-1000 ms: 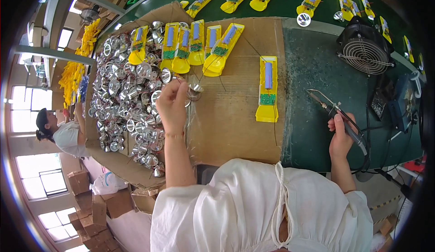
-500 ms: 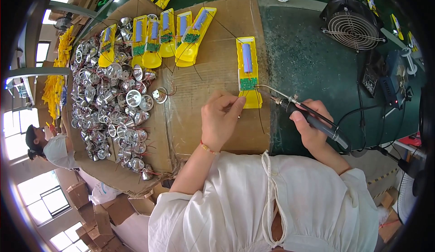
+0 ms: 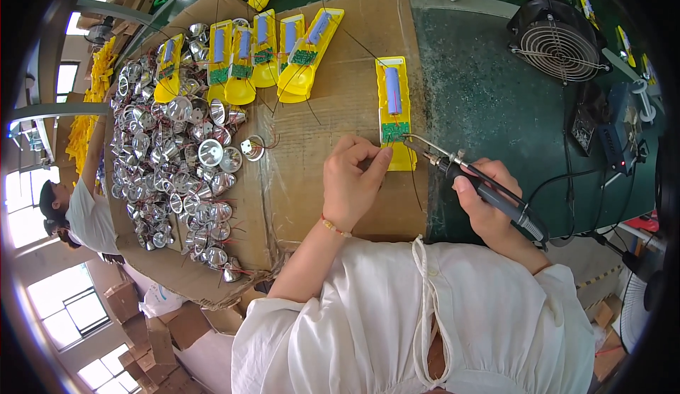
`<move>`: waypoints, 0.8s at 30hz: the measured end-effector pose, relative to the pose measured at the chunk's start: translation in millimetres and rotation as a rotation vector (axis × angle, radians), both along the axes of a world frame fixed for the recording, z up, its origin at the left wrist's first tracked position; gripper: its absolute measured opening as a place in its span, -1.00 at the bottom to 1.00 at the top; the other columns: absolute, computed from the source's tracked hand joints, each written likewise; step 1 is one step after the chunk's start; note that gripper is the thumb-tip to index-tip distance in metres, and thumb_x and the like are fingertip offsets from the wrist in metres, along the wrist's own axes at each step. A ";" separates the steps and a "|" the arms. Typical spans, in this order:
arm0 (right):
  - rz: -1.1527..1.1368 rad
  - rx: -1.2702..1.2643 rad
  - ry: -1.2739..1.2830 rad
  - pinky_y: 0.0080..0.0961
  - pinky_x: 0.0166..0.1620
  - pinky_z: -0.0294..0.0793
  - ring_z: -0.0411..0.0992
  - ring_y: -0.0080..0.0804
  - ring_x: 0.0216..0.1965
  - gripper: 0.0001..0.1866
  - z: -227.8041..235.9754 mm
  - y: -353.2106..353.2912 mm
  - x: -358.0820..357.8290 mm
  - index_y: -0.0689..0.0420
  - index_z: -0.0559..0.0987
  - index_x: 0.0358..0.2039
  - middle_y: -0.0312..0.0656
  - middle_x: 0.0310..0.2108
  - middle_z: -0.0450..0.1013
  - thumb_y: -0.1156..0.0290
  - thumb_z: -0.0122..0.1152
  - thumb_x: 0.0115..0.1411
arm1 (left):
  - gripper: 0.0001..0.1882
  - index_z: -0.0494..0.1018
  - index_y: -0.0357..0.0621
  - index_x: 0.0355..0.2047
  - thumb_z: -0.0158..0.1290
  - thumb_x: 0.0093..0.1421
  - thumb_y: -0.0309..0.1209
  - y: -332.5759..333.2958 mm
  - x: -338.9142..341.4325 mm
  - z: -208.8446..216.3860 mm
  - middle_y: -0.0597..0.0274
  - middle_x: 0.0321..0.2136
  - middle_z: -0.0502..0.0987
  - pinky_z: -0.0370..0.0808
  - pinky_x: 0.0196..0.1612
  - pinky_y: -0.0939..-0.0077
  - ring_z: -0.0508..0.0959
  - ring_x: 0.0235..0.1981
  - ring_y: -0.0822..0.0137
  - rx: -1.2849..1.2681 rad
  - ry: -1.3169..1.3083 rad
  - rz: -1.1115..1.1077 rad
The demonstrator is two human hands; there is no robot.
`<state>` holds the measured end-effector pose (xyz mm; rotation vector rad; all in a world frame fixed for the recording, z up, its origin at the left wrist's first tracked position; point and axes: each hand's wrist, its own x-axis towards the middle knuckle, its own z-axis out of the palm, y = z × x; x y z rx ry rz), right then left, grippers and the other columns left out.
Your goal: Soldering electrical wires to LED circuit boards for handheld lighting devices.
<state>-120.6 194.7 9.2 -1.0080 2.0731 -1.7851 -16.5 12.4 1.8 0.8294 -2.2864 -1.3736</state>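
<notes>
A yellow plastic flashlight half-shell (image 3: 403, 159) lies on the cardboard, with a purple cylindrical battery (image 3: 393, 91) and a small green circuit board (image 3: 395, 131) inside it. My left hand (image 3: 352, 183) is closed in a pinch at the board's lower left edge; what the fingertips hold is hidden, perhaps a thin wire. My right hand (image 3: 489, 194) grips a soldering iron (image 3: 523, 218) with a thin bent metal tube (image 3: 431, 144) fixed along it. The tube's end reaches the board's right side. A dark thin wire hangs from the shell past its lower edge.
Several yellow shells with batteries (image 3: 304, 75) rest at the upper left, beside a heap of silver reflectors (image 3: 210, 153) in a cardboard tray. On the green bench stand a black fan (image 3: 558, 48) and a blue soldering station (image 3: 615, 146) with cables. Another person (image 3: 88, 217) works at far left.
The view has shifted slightly. My left fingertips and the tube's end stay at the board, with the tube's end a little lower. The person at far left has raised an arm.
</notes>
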 end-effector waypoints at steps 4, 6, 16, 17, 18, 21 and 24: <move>-0.083 -0.031 -0.069 -0.69 -0.48 0.37 0.38 -0.63 -0.56 -0.84 -3.3 4.2 0.7 0.26 0.45 -0.38 -0.22 -0.54 0.46 0.50 0.22 0.04 | -0.86 0.50 -0.30 -0.55 0.13 0.04 -0.46 -0.8 0.1 1.5 0.22 -0.56 0.40 0.32 -0.61 0.59 0.41 -0.70 0.45 0.021 -0.011 -0.007; -0.084 -0.043 -0.090 -0.69 -0.48 0.37 0.39 -0.63 -0.56 -0.84 -5.7 4.8 0.4 0.27 0.45 -0.38 -0.21 -0.55 0.46 0.50 0.22 0.04 | -0.85 0.50 -0.31 -0.56 0.13 0.05 -0.46 -1.0 -0.7 2.3 0.23 -0.56 0.39 0.31 -0.63 0.59 0.41 -0.71 0.46 0.019 -0.006 -0.007; -0.094 -0.102 -0.303 -0.71 -0.48 0.37 0.39 -0.64 -0.56 -0.85 -11.7 -9.7 0.9 0.27 0.44 -0.41 -0.22 -0.58 0.47 0.52 0.22 0.05 | -0.80 0.46 -0.33 -0.60 0.11 0.07 -0.44 -8.1 -4.6 12.5 0.25 -0.55 0.38 0.31 -0.73 0.60 0.43 -0.78 0.47 0.142 -0.127 -0.052; -0.093 -0.102 -0.302 -0.71 -0.48 0.37 0.39 -0.64 -0.56 -0.85 -12.2 -9.9 0.3 0.27 0.44 -0.41 -0.22 -0.58 0.47 0.52 0.22 0.05 | -0.80 0.46 -0.34 -0.60 0.11 0.07 -0.44 -8.7 -4.3 11.2 0.24 -0.55 0.38 0.30 -0.74 0.61 0.44 -0.78 0.47 0.152 -0.130 -0.059; -0.091 -0.096 -0.301 -0.71 -0.47 0.37 0.39 -0.65 -0.56 -0.86 -12.9 -10.5 0.3 0.27 0.44 -0.41 -0.21 -0.58 0.47 0.52 0.21 0.05 | -0.79 0.45 -0.35 -0.60 0.11 0.07 -0.43 -9.4 -4.0 10.5 0.24 -0.55 0.37 0.30 -0.75 0.62 0.44 -0.78 0.46 0.162 -0.134 -0.066; -0.081 -0.086 -0.321 -0.71 -0.47 0.37 0.39 -0.65 -0.56 -0.86 -12.3 -11.4 -0.3 0.27 0.44 -0.41 -0.21 -0.58 0.46 0.53 0.21 0.05 | -0.79 0.46 -0.34 -0.60 0.11 0.07 -0.43 -8.6 -5.2 12.0 0.24 -0.55 0.37 0.31 -0.74 0.60 0.44 -0.78 0.46 0.171 -0.138 -0.049; -0.076 -0.091 -0.331 -0.72 -0.49 0.36 0.38 -0.66 -0.57 -0.86 -10.7 -14.0 -0.7 0.27 0.44 -0.42 -0.24 -0.59 0.46 0.52 0.22 0.04 | -0.79 0.47 -0.32 -0.61 0.11 0.07 -0.42 -8.6 -4.3 8.8 0.24 -0.56 0.38 0.32 -0.71 0.56 0.43 -0.78 0.45 0.139 -0.144 -0.039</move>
